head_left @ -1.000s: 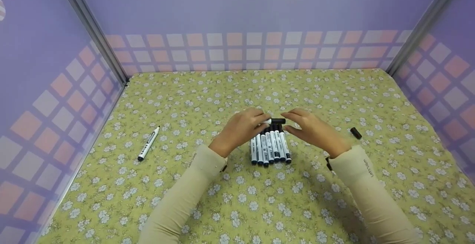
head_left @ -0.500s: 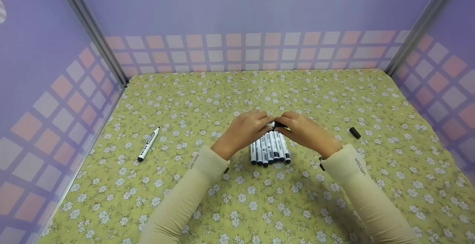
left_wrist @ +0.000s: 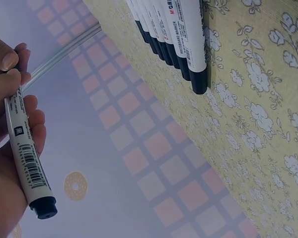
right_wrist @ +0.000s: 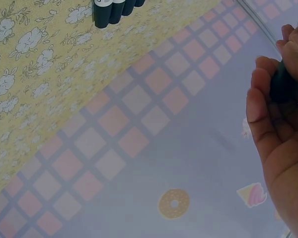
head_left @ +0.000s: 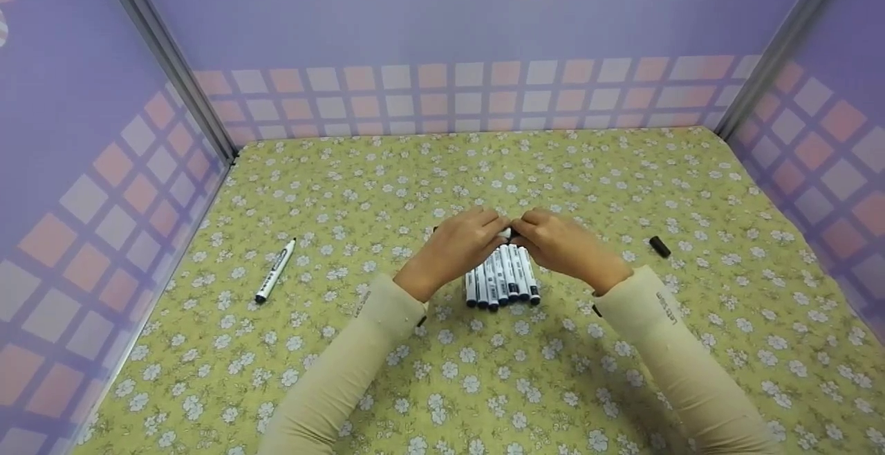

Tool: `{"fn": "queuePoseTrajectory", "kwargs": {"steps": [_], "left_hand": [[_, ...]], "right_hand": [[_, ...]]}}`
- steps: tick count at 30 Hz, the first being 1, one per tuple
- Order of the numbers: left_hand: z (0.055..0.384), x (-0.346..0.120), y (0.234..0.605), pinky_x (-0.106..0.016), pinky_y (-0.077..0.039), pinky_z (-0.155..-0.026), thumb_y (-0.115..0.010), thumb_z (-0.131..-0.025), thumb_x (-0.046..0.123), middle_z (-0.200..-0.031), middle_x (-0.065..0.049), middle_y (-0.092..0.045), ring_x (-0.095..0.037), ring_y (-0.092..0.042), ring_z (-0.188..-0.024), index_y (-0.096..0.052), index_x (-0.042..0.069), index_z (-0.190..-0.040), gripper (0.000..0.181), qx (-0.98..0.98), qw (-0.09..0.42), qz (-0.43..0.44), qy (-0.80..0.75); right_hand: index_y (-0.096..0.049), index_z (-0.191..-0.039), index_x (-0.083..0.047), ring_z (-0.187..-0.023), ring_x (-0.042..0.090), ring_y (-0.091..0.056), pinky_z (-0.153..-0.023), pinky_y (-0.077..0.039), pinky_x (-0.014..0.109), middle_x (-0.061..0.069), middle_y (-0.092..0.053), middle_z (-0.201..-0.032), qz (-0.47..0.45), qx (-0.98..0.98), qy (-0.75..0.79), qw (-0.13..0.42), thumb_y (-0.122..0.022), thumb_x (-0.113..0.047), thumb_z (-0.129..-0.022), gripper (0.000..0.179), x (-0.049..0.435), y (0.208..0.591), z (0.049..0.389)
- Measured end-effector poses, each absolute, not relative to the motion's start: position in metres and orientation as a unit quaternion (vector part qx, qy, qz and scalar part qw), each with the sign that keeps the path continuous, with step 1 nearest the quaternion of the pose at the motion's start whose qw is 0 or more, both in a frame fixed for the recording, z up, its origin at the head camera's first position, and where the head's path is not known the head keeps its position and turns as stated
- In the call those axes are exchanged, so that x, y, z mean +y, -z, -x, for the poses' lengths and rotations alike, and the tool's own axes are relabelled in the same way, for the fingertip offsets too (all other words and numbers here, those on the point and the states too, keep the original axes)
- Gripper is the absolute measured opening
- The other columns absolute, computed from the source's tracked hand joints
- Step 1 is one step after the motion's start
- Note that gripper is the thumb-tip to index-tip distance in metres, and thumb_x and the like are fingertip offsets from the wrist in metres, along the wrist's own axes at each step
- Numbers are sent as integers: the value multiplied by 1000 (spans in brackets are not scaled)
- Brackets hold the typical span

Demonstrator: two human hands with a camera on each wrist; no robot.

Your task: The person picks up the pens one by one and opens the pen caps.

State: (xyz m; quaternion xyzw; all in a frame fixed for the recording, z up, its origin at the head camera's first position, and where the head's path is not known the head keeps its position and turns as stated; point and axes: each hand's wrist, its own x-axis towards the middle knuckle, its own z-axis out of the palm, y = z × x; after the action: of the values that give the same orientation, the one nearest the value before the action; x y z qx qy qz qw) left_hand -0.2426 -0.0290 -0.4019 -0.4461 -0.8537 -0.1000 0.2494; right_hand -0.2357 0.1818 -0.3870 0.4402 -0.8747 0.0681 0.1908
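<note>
My left hand (head_left: 456, 242) grips the white body of a whiteboard marker (left_wrist: 26, 144), whose dark end points away from the fingers in the left wrist view. At the other end, my right hand (head_left: 563, 242) pinches the marker's black cap (right_wrist: 283, 84). Both hands meet fingertip to fingertip above a row of several whiteboard markers (head_left: 501, 279) lying side by side. Fingers hide the joint between cap and body in the head view. Dark caps of the row show in the left wrist view.
An uncapped marker (head_left: 275, 274) lies alone on the left of the flowered tablecloth (head_left: 346, 185). One loose black cap (head_left: 659, 246) lies to the right. Purple panels (head_left: 442, 19) with a checked band stand at the back and both sides.
My right hand has moved left onto the black cap, which stood exposed between the hands a second ago. The left hand has kept its hold on the marker. The row has stayed put.
</note>
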Motion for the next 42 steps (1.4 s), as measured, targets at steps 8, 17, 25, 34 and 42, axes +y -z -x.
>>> {"fn": "queuePoseTrajectory", "kwargs": {"steps": [8, 17, 25, 34, 42], "left_hand": [[244, -28, 403, -23, -52, -82, -57, -97, 15, -104, -5, -65, -15, -62, -94, -65, 7, -115, 21, -845, 247, 462, 106], [245, -30, 406, -24, -52, -80, -55, -98, 14, -103, -6, -65, -15, -63, -92, -66, 5, -116, 23, -842, 228, 473, 127], [246, -33, 407, -24, -52, -78, -55, -98, 13, -102, -7, -64, -16, -62, -90, -65, 3, -120, 26, -845, 208, 474, 136], [246, -34, 407, -24, -51, -74, -57, -97, 11, -101, -6, -63, -15, -61, -85, -65, 4, -121, 27, -854, 182, 466, 141], [246, -35, 411, -25, -48, -67, -51, -101, 15, -100, -7, -62, -12, -58, -74, -64, 4, -122, 28, -864, 138, 451, 178]], "right_hand": [[-69, -101, 0, -67, 17, -58, -60, -50, 28, 8, -61, -80, -460, -859, -81, 209, -63, -10, -93, 14, 184, 390, 238], [-71, -102, -1, -64, 16, -55, -58, -48, 27, 7, -59, -76, -465, -857, -77, 209, -64, -11, -92, 15, 183, 393, 238], [-71, -102, 0, -67, 18, -59, -62, -52, 28, 8, -63, -79, -465, -856, -72, 213, -64, -11, -92, 16, 181, 397, 239], [-71, -105, 0, -68, 17, -61, -63, -53, 28, 8, -66, -81, -464, -856, -80, 214, -65, -11, -92, 18, 181, 401, 240], [-70, -102, -2, -71, 19, -61, -64, -53, 28, 9, -67, -83, -465, -856, -83, 213, -67, -7, -89, 14, 180, 399, 240]]}}
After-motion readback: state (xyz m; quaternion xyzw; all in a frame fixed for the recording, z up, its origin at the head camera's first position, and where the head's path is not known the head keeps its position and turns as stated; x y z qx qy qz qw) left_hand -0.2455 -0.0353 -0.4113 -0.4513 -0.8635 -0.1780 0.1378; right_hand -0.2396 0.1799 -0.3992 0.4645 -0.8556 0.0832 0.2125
